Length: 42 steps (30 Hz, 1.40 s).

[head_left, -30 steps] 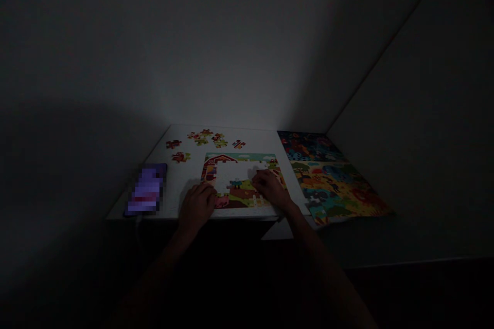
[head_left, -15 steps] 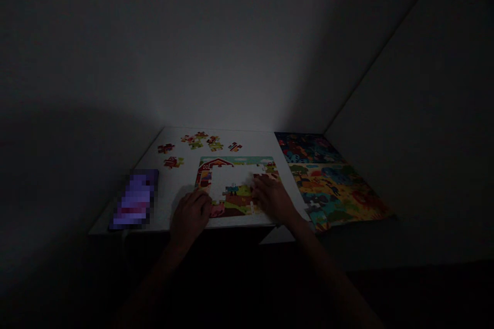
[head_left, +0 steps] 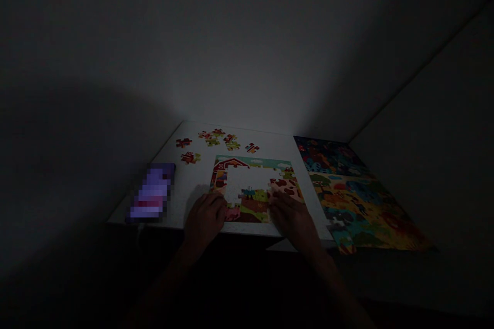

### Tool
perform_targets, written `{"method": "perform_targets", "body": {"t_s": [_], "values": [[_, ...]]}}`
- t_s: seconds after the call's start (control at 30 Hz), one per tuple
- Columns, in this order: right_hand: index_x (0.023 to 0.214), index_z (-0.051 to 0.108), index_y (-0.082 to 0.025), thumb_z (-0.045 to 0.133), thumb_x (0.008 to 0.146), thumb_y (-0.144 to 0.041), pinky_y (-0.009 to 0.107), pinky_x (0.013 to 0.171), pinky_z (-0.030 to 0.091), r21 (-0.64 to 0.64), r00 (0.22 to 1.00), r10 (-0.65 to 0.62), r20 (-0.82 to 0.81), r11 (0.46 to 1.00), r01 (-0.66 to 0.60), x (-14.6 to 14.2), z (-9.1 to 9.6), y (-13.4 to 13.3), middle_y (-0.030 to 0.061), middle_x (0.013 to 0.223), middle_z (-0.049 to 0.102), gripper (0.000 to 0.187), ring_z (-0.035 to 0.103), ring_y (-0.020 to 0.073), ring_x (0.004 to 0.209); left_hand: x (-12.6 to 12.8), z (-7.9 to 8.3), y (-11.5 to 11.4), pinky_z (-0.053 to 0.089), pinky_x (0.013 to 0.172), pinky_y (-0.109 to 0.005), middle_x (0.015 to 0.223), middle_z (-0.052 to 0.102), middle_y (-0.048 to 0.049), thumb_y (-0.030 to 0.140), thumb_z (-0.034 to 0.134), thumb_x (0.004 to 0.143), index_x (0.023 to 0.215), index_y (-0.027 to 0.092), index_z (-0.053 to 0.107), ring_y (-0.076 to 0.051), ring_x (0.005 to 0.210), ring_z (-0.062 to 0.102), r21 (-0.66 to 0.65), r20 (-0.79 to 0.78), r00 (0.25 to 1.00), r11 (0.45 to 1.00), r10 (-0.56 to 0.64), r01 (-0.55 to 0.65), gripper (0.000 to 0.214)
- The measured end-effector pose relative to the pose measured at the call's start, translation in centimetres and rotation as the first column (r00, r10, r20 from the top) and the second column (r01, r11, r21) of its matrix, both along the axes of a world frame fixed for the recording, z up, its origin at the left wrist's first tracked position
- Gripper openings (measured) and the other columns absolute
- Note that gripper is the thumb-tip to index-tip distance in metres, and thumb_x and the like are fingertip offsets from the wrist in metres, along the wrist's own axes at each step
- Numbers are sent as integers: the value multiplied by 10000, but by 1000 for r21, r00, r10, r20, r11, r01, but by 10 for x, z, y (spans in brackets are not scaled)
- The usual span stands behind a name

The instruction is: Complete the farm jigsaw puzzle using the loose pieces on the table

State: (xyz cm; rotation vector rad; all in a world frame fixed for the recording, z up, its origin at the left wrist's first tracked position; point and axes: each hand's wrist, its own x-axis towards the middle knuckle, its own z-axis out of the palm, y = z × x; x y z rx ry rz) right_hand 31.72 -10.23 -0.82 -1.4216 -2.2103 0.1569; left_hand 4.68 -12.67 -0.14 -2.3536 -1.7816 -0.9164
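Note:
A farm jigsaw puzzle (head_left: 252,216) lies on the white table, with a red barn at its upper left and a bare gap in its middle. My left hand (head_left: 205,216) grips its lower left edge with curled fingers. On the lower right part, my right hand (head_left: 291,216) rests with fingers stretched over the pieces, covering some of them. Just above those fingers shows a brown-patched cow section (head_left: 287,186). A small joined section with a blue detail (head_left: 250,194) stands up from the bottom border into the gap. The scene is dim, so fine contact is hard to see.
Several loose puzzle pieces (head_left: 212,140) lie at the table's back left, with a striped piece (head_left: 252,148) nearer the puzzle. A blurred-out phone (head_left: 152,193) is at the left edge. Two animal puzzles, one dark (head_left: 328,154) and one yellow (head_left: 370,208), lie at right.
My right hand has drawn down toward the puzzle's lower right, uncovering the cow section. My left hand stays at the lower left edge. The whole view has shifted, moving the table rightward.

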Motion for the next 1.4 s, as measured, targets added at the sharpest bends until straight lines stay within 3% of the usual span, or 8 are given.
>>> {"method": "perform_targets", "body": {"t_s": [0.17,0.37,0.57,0.8,0.93,1.07,1.2,1.4], "values": [[1239,659,-227,458,962,-340,522,1032,466,15,999,-50,18,999,50,-3,-6,0,130,1318,627,360,556,310,1262,-4,-6,0,531,900,-352,1041,705,-49,139,442,878,865,218,699,-211,981,645,-13,219,975,1000,28,-25,270],[1152,696,-274,462,964,-304,486,1012,493,57,1000,-3,-2,998,3,-2,-4,2,105,1269,655,301,587,279,1218,-24,1,0,563,869,-333,993,698,-42,102,396,814,867,203,702,-186,951,665,-3,516,854,997,70,-79,327],[1076,710,-200,510,959,-335,446,920,550,186,999,17,-30,982,-11,2,-9,9,110,1175,697,268,651,263,1080,-34,11,11,510,998,-419,1153,673,-64,154,440,880,1062,213,685,-225,1111,605,-45,331,943,999,33,-19,310],[1082,705,-225,552,944,-372,469,956,531,148,996,-1,-93,989,15,1,-12,8,102,1199,684,253,637,263,1099,-27,-7,14,349,1150,-518,1543,370,-156,407,559,906,1433,163,413,-315,1424,338,-169,11,999,984,-47,48,599],[1134,692,-239,547,947,-383,497,994,499,116,994,-20,-106,993,32,3,-14,7,93,1246,664,277,600,272,1169,-26,-10,14,316,1167,-523,1572,304,-194,582,613,842,1491,131,288,-342,1452,284,-186,-33,999,982,-37,31,855],[1075,717,-240,559,939,-387,479,1003,490,89,992,-18,-127,996,29,3,-15,7,81,1223,679,255,609,258,1149,-25,-7,15,376,1130,-507,1568,306,-205,528,598,876,1512,145,228,-334,1436,330,-189,27,999,982,20,-14,830],[1069,721,-252,555,935,-406,477,993,488,82,985,-25,-169,996,39,4,-14,7,73,1216,683,264,605,259,1149,-26,-6,12,501,1011,-428,1395,539,-175,338,487,960,1444,135,353,-268,1253,560,-93,146,982,990,120,-107,542],[1037,729,-228,505,954,-378,474,992,479,36,981,-23,-193,999,31,1,-11,8,82,1148,714,282,627,255,1114,-30,-6,6,566,818,-384,923,717,-75,86,443,873,929,173,662,-225,870,666,65,84,995,996,57,-62,242]]}}
